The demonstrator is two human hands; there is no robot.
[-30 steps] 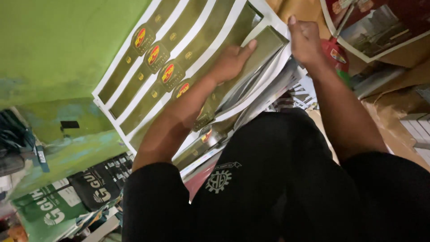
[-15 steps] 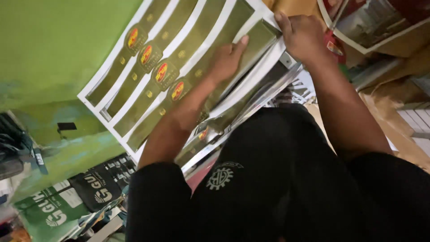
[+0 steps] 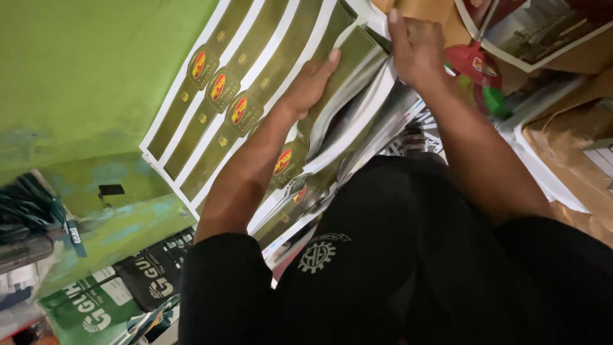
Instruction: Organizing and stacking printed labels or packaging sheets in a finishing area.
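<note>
We see a stack of glossy printed sheets [image 3: 255, 83], each carrying long olive-green strips with red-and-yellow oval emblems on white. Top sheet lies flat; lower sheets fan out, edges curled at one end.

Wall: a green wall [image 3: 83, 70] is filling the upper left, well left of the grip, its paint wearing to bluish patches lower down.
Ledge: a green ledge [image 3: 121, 233] is running below the wall, carrying a small black patch.
Lower left: green and black printed packs [image 3: 121, 297] are lying below the ledge; dark cables [image 3: 29, 211] are hanging at the left edge.
Right side: brown cardboard [image 3: 575, 140] and a framed picture [image 3: 530, 32] are crowding the space right of the grip.
Light: soft, even light is falling, leaving no hard shadows.
</note>
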